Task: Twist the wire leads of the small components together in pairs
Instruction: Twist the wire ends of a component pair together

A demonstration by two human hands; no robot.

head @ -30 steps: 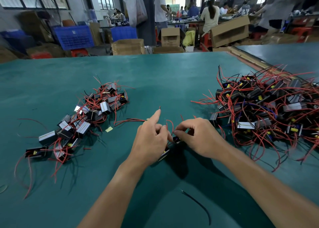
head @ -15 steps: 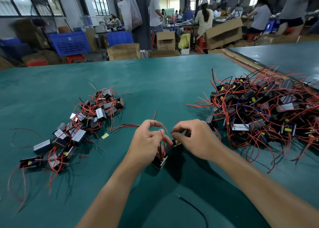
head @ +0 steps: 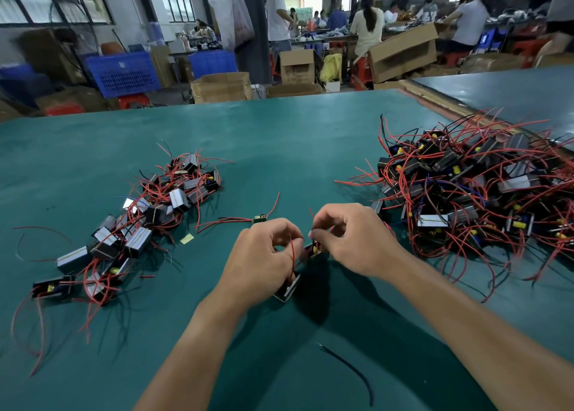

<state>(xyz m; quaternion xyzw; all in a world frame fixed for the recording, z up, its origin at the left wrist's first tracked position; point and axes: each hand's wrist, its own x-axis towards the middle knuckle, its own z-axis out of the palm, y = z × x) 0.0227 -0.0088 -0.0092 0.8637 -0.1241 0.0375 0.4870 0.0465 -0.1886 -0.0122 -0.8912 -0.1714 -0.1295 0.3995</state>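
Note:
My left hand [head: 264, 263] and my right hand [head: 351, 242] meet over the middle of the green table [head: 279, 137]. Between them is a small black component [head: 289, 288] with a silver face and red wire leads [head: 292, 253]. The left hand grips the component, fingers curled around its leads. With thumb and forefinger, the right hand pinches the lead ends near a second black part with a yellow spot [head: 314, 250]. My palms hide the lead tips. A pile of components with red leads [head: 136, 230] lies at the left; a bigger tangled heap [head: 472, 199] lies at the right.
A loose black wire [head: 351, 368] lies on the table near me. A small green part with red leads [head: 260, 218] rests just beyond my left hand. A yellow scrap [head: 187, 238] is beside the left pile. Cardboard boxes, blue crates and other people fill the workshop behind.
My left forefinger, pointing up a second ago, has curled in. The component has tipped upright under the left hand, and both hands have closed together on the leads.

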